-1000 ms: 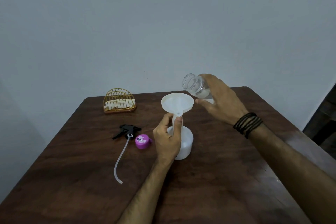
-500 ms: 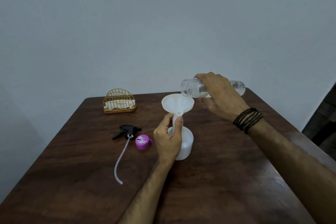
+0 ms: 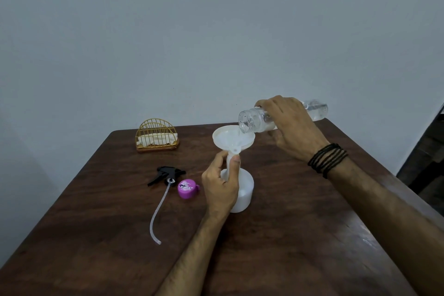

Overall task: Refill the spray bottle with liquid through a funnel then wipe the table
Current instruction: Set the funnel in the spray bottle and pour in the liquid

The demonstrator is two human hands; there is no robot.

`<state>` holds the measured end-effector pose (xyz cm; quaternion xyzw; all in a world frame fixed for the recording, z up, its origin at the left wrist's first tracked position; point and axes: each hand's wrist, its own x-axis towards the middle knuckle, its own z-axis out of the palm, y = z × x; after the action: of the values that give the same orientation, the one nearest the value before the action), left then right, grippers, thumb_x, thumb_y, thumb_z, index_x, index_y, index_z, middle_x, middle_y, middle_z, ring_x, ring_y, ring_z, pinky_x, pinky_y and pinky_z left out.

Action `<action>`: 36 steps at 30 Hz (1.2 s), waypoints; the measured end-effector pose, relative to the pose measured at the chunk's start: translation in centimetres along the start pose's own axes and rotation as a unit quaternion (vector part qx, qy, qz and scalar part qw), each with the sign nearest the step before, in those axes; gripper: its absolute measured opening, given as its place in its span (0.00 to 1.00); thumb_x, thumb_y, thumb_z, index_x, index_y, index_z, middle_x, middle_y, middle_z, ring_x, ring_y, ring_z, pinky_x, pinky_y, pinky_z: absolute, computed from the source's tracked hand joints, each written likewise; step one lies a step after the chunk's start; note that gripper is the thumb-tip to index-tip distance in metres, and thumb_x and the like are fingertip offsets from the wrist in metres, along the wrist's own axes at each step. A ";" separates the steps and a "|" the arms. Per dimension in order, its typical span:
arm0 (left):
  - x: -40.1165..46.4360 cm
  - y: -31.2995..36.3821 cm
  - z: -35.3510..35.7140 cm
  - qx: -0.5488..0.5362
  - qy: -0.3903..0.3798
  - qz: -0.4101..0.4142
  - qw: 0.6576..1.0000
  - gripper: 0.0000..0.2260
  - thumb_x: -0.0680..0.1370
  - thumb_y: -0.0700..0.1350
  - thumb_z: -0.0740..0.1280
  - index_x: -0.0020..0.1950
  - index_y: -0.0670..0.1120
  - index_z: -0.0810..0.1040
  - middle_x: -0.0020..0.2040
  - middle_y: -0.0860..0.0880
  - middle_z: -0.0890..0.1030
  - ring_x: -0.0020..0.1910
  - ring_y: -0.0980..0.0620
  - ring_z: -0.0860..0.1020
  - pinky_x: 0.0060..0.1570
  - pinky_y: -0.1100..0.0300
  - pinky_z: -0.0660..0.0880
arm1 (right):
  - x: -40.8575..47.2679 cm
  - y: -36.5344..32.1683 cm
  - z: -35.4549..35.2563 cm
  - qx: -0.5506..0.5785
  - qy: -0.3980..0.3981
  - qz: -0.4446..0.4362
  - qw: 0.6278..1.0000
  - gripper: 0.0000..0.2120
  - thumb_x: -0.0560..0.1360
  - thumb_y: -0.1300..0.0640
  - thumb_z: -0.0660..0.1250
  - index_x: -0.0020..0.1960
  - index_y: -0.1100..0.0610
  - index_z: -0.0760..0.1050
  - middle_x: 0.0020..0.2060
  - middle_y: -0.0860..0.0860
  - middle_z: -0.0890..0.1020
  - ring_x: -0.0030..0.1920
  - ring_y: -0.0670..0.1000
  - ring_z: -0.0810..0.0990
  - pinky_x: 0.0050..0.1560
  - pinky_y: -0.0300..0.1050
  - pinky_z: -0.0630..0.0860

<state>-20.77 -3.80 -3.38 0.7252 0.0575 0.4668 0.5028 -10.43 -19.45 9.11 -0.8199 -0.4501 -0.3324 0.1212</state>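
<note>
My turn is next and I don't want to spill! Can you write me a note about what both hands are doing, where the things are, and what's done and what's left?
Left hand: grips the stem of the white plastic funnel, which stands in the white spray bottle.
Right hand: holds the clear plastic bottle tipped nearly flat, mouth over the funnel, liquid trickling in.
On the brown wooden table: black spray trigger with its tube, purple cap, gold wire holder with a cloth.
Done: bottle opened, funnel in, pouring begun.
Left: finish pouring, remove funnel, refit the trigger, wipe the table.
</note>
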 end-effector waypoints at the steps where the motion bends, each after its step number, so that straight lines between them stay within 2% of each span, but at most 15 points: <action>1: 0.0 0.0 0.0 0.000 0.000 0.000 1.000 0.18 0.80 0.56 0.63 0.55 0.43 0.83 0.47 0.50 0.85 0.47 0.52 0.83 0.43 0.55 0.81 | 0.0 0.0 0.0 -0.001 0.000 -0.001 1.000 0.31 0.65 0.68 0.70 0.66 0.54 0.68 0.54 0.52 0.76 0.52 0.55 0.76 0.60 0.49 0.68; 9: 0.0 -0.1 0.0 0.001 -0.001 0.003 1.000 0.19 0.81 0.56 0.63 0.56 0.42 0.82 0.49 0.50 0.85 0.49 0.53 0.83 0.44 0.57 0.82 | 0.0 0.0 -0.3 -0.005 0.006 -0.002 1.000 0.32 0.64 0.68 0.69 0.66 0.54 0.68 0.54 0.52 0.76 0.54 0.56 0.75 0.62 0.51 0.69; 14: 0.0 0.1 0.0 -0.004 -0.004 0.008 1.000 0.18 0.81 0.55 0.63 0.53 0.42 0.82 0.45 0.50 0.84 0.44 0.53 0.82 0.41 0.61 0.78 | 0.1 0.1 -0.4 -0.002 0.011 0.001 1.000 0.32 0.64 0.69 0.67 0.66 0.54 0.68 0.55 0.53 0.76 0.55 0.56 0.76 0.63 0.53 0.69; 22: -0.1 0.1 0.0 -0.002 -0.003 0.010 1.000 0.17 0.81 0.55 0.63 0.53 0.43 0.83 0.47 0.51 0.85 0.47 0.54 0.83 0.42 0.63 0.79 | 0.0 0.4 -0.8 -0.011 0.015 0.001 1.000 0.31 0.64 0.69 0.67 0.67 0.55 0.69 0.54 0.53 0.76 0.55 0.56 0.75 0.63 0.53 0.69; 36: -0.1 0.1 0.0 -0.005 0.002 0.009 1.000 0.16 0.81 0.55 0.64 0.53 0.43 0.82 0.47 0.52 0.85 0.47 0.54 0.83 0.43 0.55 0.81 | 0.1 0.4 -1.1 -0.013 0.020 0.004 1.000 0.32 0.63 0.69 0.68 0.66 0.55 0.69 0.55 0.53 0.76 0.54 0.56 0.75 0.62 0.53 0.69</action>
<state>-20.85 -3.86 -3.36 0.7223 0.0498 0.4730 0.5021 -10.59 -20.18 10.05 -0.8164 -0.4399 -0.3541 0.1209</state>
